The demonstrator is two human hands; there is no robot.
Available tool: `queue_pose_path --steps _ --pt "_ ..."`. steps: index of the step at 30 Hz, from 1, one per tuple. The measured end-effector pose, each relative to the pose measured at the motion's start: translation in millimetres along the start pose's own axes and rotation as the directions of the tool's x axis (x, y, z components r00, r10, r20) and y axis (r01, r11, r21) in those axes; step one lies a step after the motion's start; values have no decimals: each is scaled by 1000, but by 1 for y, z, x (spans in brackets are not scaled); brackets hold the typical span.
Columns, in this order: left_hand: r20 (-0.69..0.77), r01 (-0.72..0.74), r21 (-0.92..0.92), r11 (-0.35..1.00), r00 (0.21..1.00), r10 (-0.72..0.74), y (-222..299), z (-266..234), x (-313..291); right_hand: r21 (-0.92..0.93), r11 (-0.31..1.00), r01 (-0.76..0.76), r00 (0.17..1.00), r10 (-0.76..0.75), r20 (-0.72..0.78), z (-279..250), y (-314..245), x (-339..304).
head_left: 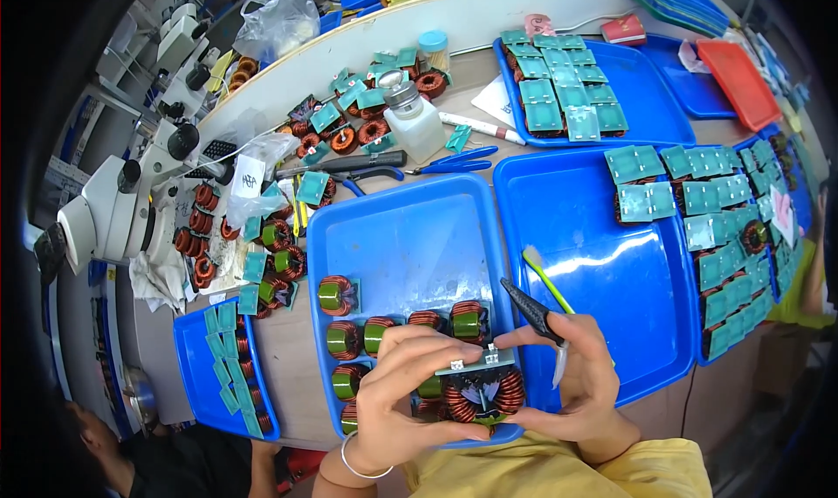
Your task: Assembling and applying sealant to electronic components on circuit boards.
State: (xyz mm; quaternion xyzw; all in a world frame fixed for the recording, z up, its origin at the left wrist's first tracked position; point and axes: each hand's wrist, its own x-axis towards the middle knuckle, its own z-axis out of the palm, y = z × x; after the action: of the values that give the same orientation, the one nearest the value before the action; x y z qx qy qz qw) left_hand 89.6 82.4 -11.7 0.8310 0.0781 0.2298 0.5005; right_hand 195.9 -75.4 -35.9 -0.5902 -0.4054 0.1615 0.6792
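Note:
Between my hands, over the near edge of a blue tray (393, 223), is a copper-wound toroidal coil (508, 395) with a small green board on its top side. Two small silvery terminals stand up from the board. My left hand (397, 380) is closed around the coil's left side, fingers on the board and thumb underneath. Gripping the right side is my right hand (587, 380), its thumb low and index finger at the board's corner. A black-handled tool (530, 309) with a pale tip is tucked in the right hand too. Several green-taped coils (342, 339) sit in the tray.
Right of this tray lies another blue tray (576, 280) with a green-handled brush (546, 275) and rows of board-topped coils (646, 199). Pliers (454, 162), a pump bottle (412, 123) and loose coils stand behind. A microscope (131, 188) is at left; another person's arm (263, 467) shows lower left.

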Motion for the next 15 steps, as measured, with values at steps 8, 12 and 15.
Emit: queue_pose_path --steps 8,12,15 --pt "62 103 -248 963 994 -91 1 2 -8 120 981 152 987 -145 -71 3 4 0" --pt "116 189 -392 900 981 -155 -3 0 -10 99 981 168 983 -158 -96 3 4 -1" --pt "173 184 -382 906 977 -125 -1 1 -8 5 988 153 985 -152 -81 1 2 -3"
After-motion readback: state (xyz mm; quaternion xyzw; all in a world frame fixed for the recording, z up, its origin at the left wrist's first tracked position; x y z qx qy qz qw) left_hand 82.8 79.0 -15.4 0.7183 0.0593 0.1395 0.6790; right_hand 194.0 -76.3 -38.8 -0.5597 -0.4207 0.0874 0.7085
